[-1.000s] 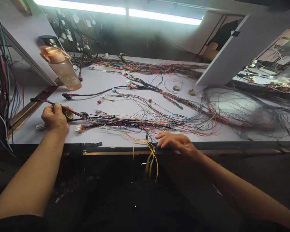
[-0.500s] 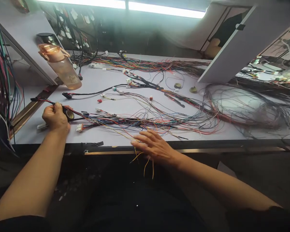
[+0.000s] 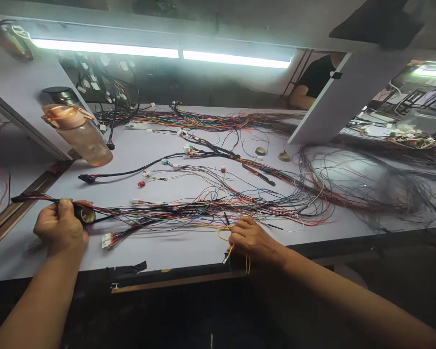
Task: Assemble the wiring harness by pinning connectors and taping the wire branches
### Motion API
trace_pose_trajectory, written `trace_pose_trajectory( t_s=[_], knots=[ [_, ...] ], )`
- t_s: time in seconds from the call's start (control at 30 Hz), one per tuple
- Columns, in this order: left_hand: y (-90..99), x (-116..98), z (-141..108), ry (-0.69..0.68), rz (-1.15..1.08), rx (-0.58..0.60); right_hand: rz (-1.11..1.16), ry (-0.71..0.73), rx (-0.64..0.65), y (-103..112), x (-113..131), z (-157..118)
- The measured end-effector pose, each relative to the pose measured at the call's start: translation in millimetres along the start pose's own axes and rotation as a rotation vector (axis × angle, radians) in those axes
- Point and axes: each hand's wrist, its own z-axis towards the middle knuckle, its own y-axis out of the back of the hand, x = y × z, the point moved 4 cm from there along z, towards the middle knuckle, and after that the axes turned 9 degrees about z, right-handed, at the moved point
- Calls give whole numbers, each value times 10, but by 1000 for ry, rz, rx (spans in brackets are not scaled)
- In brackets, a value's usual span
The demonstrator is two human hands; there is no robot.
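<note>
My left hand [image 3: 61,225] is closed around one end of a wire bundle [image 3: 174,212], and a roll of black tape [image 3: 80,214] sits at its fingers. The bundle runs to the right across the table, with loose thin wires fanning out. Just right of that hand, a white multi-pin connector [image 3: 107,241] hangs off the bundle on short wires. Near the table's front edge my right hand [image 3: 256,241] is closed on yellow wires [image 3: 231,250]. Some of their ends dangle below it, and a small terminal shows by its fingers. Its fingertips are partly hidden.
Behind lies a black-wrapped harness [image 3: 218,154] with several connectors. Two tape rolls [image 3: 260,151] and a black blade-like tool [image 3: 258,174] are nearby. A bottle [image 3: 82,133] leans at left. Coiled wires [image 3: 349,194] fill the right side. A person [image 3: 314,80] is beyond the partition.
My right hand has gone from spread fingers to closed on the yellow wires, a little further right. The left hand keeps its hold. The camera view has tilted up.
</note>
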Motion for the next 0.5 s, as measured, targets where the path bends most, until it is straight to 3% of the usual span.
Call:
trace_pose_trajectory(
  t_s=[0.13, 0.3, 0.4, 0.5],
  knots=[
    [40, 4, -4, 50, -192, 11, 322, -87, 236, 145, 28, -11],
    [49, 33, 3, 78, -219, 17, 614, -176, 443, 611, 130, 100],
    [41, 35, -6, 93, -220, 32, 619, -202, 366, 755, 49, 322],
    [48, -3, -34, 102, -210, 41, 288, -270, 118, 607, -160, 625]
  ],
)
